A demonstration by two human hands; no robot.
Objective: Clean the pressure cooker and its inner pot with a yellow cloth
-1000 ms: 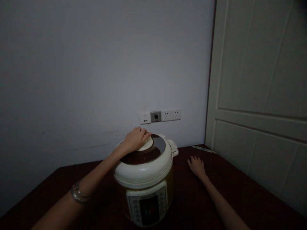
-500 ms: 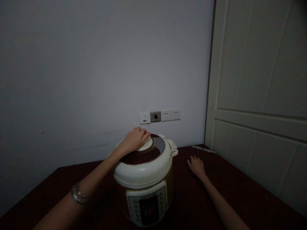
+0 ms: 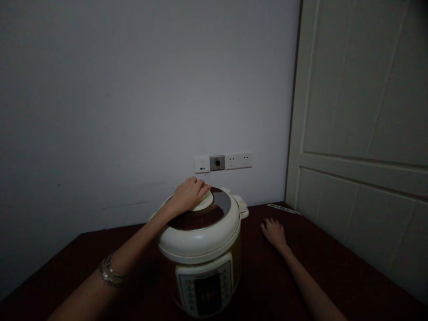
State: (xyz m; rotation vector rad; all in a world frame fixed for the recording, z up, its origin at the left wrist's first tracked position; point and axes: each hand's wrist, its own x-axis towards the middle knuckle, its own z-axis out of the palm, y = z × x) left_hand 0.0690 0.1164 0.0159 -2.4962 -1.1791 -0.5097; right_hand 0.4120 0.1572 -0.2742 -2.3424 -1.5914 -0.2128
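A cream electric pressure cooker (image 3: 203,258) stands on a dark red table (image 3: 334,267), its control panel facing me. Its lid (image 3: 214,223) has a dark brown top and a cream handle in the middle. My left hand (image 3: 189,194) lies over that handle with the fingers curled round it. A silver bracelet sits on my left wrist. My right hand (image 3: 274,232) rests flat on the table to the right of the cooker, fingers stretched out and holding nothing.
A white wall with a row of sockets (image 3: 223,162) rises just behind the cooker. A cream panelled door (image 3: 361,133) stands on the right. A small flat strip (image 3: 284,208) lies at the table's far right corner.
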